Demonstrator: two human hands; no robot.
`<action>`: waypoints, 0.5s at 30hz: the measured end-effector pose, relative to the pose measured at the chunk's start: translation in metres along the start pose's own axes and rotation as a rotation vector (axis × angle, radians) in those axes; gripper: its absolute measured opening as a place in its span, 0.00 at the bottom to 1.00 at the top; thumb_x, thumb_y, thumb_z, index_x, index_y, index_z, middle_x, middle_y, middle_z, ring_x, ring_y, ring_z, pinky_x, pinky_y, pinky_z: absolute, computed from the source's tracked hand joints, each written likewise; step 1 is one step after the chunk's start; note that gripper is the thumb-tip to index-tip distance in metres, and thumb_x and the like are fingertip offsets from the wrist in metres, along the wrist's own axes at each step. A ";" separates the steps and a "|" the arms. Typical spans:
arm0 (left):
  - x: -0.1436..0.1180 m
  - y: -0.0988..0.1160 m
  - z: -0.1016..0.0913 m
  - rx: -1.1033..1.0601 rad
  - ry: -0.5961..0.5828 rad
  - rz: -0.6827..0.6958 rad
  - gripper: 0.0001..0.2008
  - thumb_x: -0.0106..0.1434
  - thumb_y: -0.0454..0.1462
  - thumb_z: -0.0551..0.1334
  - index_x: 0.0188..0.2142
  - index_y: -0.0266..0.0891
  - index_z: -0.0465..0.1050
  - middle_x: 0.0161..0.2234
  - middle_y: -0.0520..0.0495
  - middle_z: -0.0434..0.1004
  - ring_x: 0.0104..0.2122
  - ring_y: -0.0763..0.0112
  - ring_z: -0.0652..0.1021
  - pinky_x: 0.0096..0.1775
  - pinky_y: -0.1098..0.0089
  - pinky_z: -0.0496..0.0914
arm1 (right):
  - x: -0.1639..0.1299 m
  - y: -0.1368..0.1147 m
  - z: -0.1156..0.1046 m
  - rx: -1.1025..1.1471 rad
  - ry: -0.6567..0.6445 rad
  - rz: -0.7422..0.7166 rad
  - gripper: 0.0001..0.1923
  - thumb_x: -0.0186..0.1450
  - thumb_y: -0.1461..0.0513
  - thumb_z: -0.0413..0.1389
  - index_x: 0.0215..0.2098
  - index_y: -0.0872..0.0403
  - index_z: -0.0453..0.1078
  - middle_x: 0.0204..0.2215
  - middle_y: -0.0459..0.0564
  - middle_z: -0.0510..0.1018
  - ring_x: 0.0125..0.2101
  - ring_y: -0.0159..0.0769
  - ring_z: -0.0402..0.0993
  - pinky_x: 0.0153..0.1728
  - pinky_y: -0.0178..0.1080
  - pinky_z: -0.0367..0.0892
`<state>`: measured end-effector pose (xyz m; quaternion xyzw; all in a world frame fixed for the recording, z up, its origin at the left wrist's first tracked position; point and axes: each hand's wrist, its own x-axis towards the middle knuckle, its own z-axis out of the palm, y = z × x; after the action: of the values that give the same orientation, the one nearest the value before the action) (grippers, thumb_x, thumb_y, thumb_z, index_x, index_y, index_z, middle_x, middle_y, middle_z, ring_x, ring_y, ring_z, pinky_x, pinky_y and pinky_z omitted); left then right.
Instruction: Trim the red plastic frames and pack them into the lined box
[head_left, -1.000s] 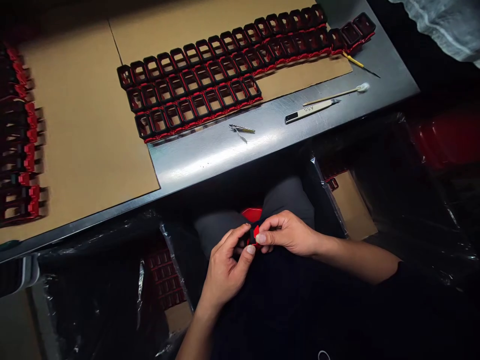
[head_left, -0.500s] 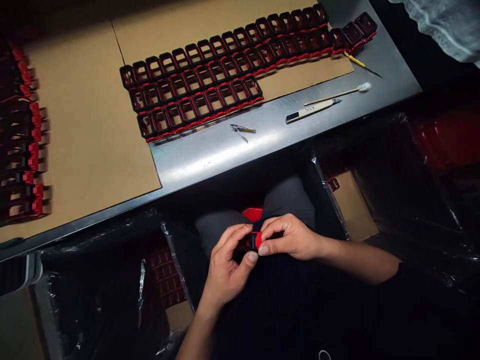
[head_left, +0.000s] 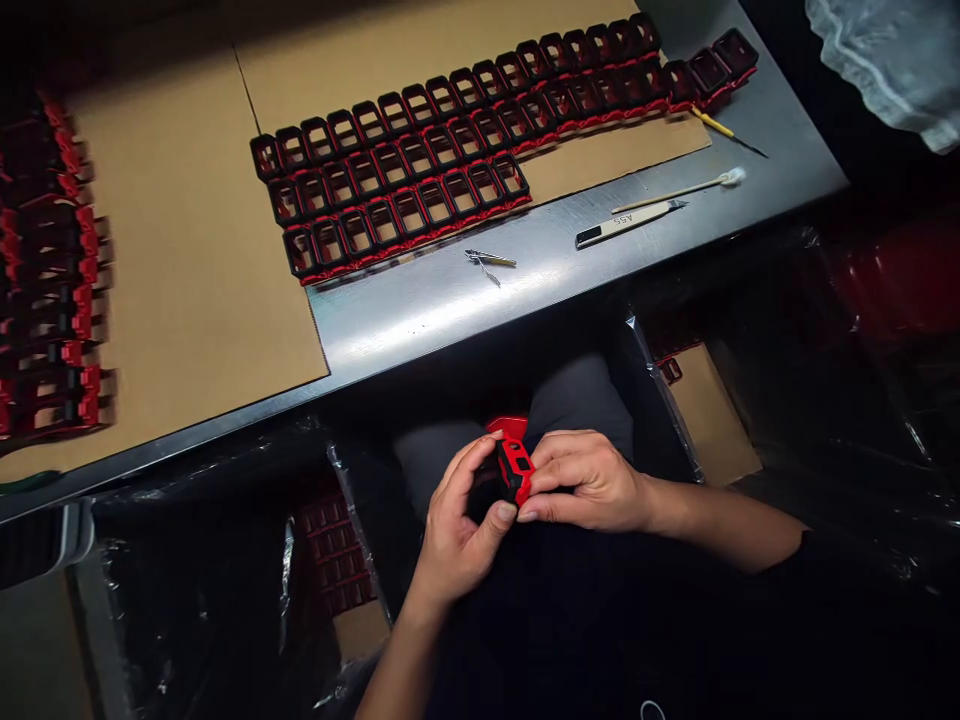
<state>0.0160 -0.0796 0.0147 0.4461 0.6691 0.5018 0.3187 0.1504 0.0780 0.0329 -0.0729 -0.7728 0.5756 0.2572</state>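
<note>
Over my lap, a small red and black plastic frame [head_left: 516,466] is held between both hands, its red side turned up toward me. My left hand [head_left: 463,520] grips it from the left, thumb at the near edge and fingers along the far edge. On its right end, the thumb and fingers of my right hand [head_left: 592,478] are closed. Part of the frame's black body is hidden by my fingers. Several similar black frames with red edges [head_left: 405,206] stand in rows on cardboard [head_left: 180,240] on the bench.
On the metal bench [head_left: 420,320] lie a craft knife [head_left: 630,223], a cotton swab [head_left: 675,190], a yellow-handled pick [head_left: 716,124] and small metal bits [head_left: 489,262]. More red and black frames [head_left: 82,310] stand at left. Plastic-lined boxes holding cardboard [head_left: 716,415] flank my lap.
The frame has turned in my hands, so more of its red side with openings shows. My right fingers have curled in closer to it. The whole view has shifted slightly.
</note>
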 end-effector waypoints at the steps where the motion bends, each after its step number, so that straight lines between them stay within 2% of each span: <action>1: 0.000 -0.001 0.000 0.000 -0.003 -0.001 0.27 0.67 0.46 0.62 0.64 0.48 0.61 0.59 0.40 0.70 0.58 0.58 0.73 0.55 0.59 0.73 | 0.000 0.000 0.000 -0.037 -0.005 -0.029 0.09 0.64 0.58 0.65 0.30 0.57 0.79 0.25 0.49 0.79 0.27 0.31 0.76 0.31 0.33 0.72; 4: -0.001 -0.001 -0.002 -0.022 -0.026 -0.002 0.28 0.67 0.45 0.62 0.65 0.49 0.60 0.60 0.41 0.70 0.58 0.58 0.74 0.55 0.59 0.73 | 0.000 0.001 -0.001 -0.129 -0.029 -0.101 0.09 0.65 0.59 0.64 0.30 0.57 0.79 0.25 0.49 0.79 0.27 0.31 0.76 0.31 0.35 0.72; 9: -0.001 0.002 -0.003 -0.092 -0.051 -0.001 0.32 0.66 0.50 0.62 0.66 0.46 0.58 0.63 0.37 0.66 0.62 0.51 0.69 0.61 0.49 0.66 | 0.000 0.002 -0.002 -0.228 -0.066 -0.177 0.07 0.65 0.60 0.64 0.31 0.57 0.79 0.29 0.51 0.81 0.32 0.35 0.77 0.35 0.37 0.75; 15: -0.004 0.003 0.003 -0.064 0.000 -0.012 0.38 0.61 0.46 0.68 0.66 0.44 0.55 0.63 0.34 0.63 0.62 0.47 0.69 0.61 0.44 0.64 | -0.002 0.008 0.000 -0.249 -0.051 -0.242 0.06 0.64 0.61 0.65 0.34 0.57 0.78 0.32 0.52 0.82 0.38 0.38 0.78 0.41 0.40 0.76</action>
<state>0.0208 -0.0816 0.0168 0.4315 0.6554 0.5211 0.3358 0.1504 0.0800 0.0250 0.0040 -0.8475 0.4418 0.2941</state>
